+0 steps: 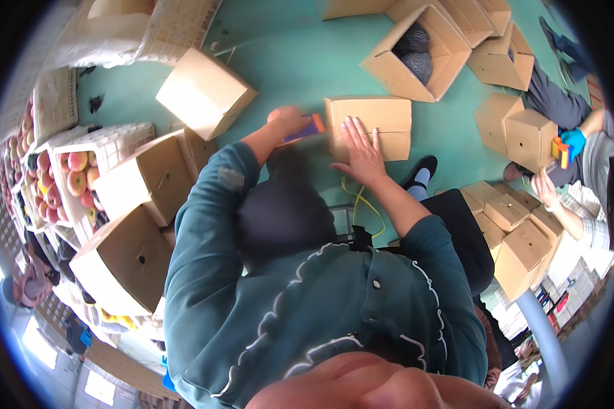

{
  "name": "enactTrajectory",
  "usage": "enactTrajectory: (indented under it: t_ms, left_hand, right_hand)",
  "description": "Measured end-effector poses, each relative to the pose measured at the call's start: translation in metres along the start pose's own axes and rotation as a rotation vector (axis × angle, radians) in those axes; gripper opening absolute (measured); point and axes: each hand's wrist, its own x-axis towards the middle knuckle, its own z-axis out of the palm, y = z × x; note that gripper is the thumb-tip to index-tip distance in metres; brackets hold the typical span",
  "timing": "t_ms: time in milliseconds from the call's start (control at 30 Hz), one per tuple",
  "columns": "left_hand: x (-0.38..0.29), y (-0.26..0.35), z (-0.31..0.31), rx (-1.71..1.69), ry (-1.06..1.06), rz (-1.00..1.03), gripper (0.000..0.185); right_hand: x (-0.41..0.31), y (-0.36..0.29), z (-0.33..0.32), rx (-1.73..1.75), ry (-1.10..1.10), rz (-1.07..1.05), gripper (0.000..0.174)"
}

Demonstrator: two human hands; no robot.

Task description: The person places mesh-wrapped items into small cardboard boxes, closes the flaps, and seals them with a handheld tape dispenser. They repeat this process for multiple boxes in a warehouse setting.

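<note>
My left hand is closed around an orange and purple handheld tool, which looks like a tape dispenser and is blurred. The tool's orange end is close to the left side of a cardboard box. On that box lies my right hand, palm down with the fingers spread, gripping nothing. A seam runs across the box's upper face, and its flaps are folded down. The box sits on the green floor in front of my knees.
Shut cardboard boxes stand to the left, beside white plastic crates of apples. An open box holding dark netted contents is at upper right. At right, a co-worker's blue-gloved hand holds an orange tool near another box.
</note>
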Motion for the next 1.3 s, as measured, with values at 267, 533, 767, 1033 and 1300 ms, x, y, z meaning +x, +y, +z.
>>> enactTrajectory:
  t_ms: [267,533,767,1033,1300]
  left_hand:
    - [-0.008,0.012,0.016,0.108,0.029,0.103,0.049]
    - [-0.019,0.011,-0.041,0.088,0.035,0.411,0.046]
    - [0.041,0.05,-0.023,0.518,-0.214,0.397,0.035]
    - [0.095,0.01,0.013,-0.078,-0.395,0.261,0.04]
    - [0.007,0.061,-0.025,-0.218,-0.448,0.197,0.051]
  right_hand:
    - [-0.019,0.09,0.01,0.366,0.286,0.286,0.088]
    - [0.026,0.151,0.062,0.894,0.364,0.629,0.062]
    - [0.021,0.135,0.02,1.01,0.271,0.6,0.063]
    - [0.023,0.142,0.056,1.355,0.183,0.587,0.089]
    - [-0.077,0.093,0.004,1.283,0.37,0.557,0.1]
